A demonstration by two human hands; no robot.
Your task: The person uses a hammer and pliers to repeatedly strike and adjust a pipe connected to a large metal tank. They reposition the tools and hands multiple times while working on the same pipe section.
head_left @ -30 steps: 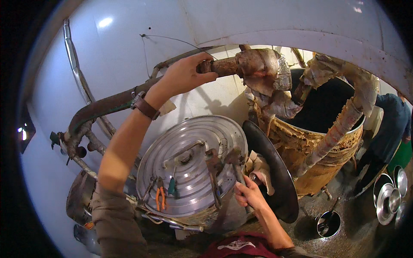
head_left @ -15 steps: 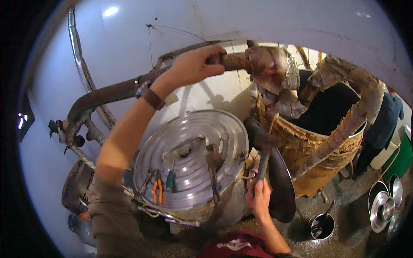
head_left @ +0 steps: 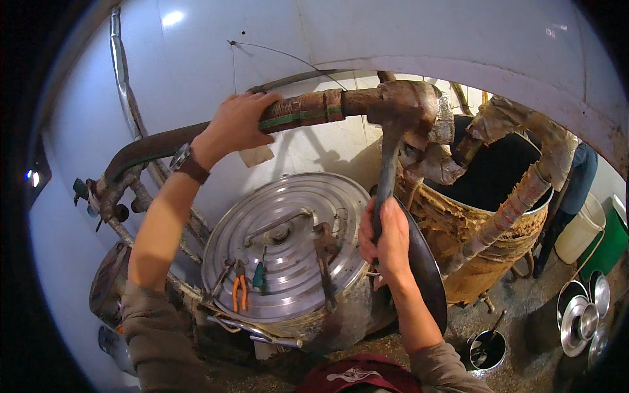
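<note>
A rusty horizontal pipe (head_left: 308, 110) with a green stripe runs across the upper middle. Over its left part lies my left hand (head_left: 241, 126), fingers curled across the top and thumb on the near side. My right hand (head_left: 385, 236) is closed round the grey handle of a hammer (head_left: 388, 164), held upright. The hammer's brown head is up against the pipe's wrapped right end (head_left: 414, 105); whether they touch I cannot tell. Below, on a large ribbed metal lid (head_left: 295, 275), rest orange-handled pliers (head_left: 240, 291), a green-handled tool (head_left: 259, 276) and a rusty wrench (head_left: 325, 262).
To the right stands a large pot (head_left: 472, 229) in ragged yellow-brown lagging, with a wrapped pipe (head_left: 511, 213) slanting past it. A dark round pan (head_left: 429, 288) leans by my right forearm. A small bucket (head_left: 488, 348) and metal lids (head_left: 576, 324) sit on the floor.
My right hand has swung the hammer up from beside the lid to the pipe's wrapped end. My left hand has slid leftward along the pipe, uncovering its striped section.
</note>
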